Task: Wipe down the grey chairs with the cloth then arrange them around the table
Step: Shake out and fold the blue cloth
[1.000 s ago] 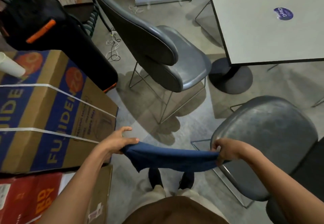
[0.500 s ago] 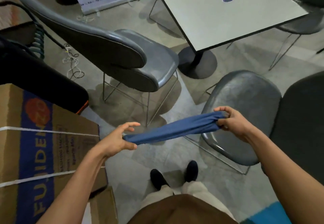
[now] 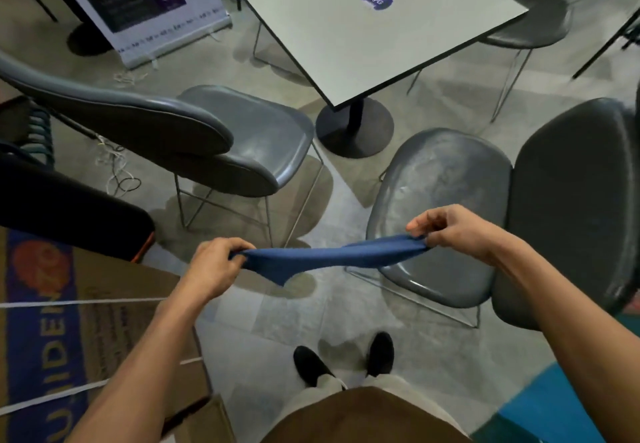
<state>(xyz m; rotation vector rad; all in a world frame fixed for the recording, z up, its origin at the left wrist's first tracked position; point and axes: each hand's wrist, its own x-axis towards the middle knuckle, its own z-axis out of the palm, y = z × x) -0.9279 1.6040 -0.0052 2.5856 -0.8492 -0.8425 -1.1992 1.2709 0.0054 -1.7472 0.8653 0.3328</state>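
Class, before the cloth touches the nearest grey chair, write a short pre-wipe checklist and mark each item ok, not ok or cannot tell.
1. Cloth held at both ends by left hand and right hand: ok.
2. Cloth folded into a flat pad: not ok, it is stretched in a strip.
3. Nearest chair seat bare: ok.
4. Cloth damp: cannot tell.
5. Chairs arranged at the table: not ok, the left chair sits away from it.

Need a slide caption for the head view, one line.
Both hands, left hand and right hand, stretch a blue cloth above a grey chair.
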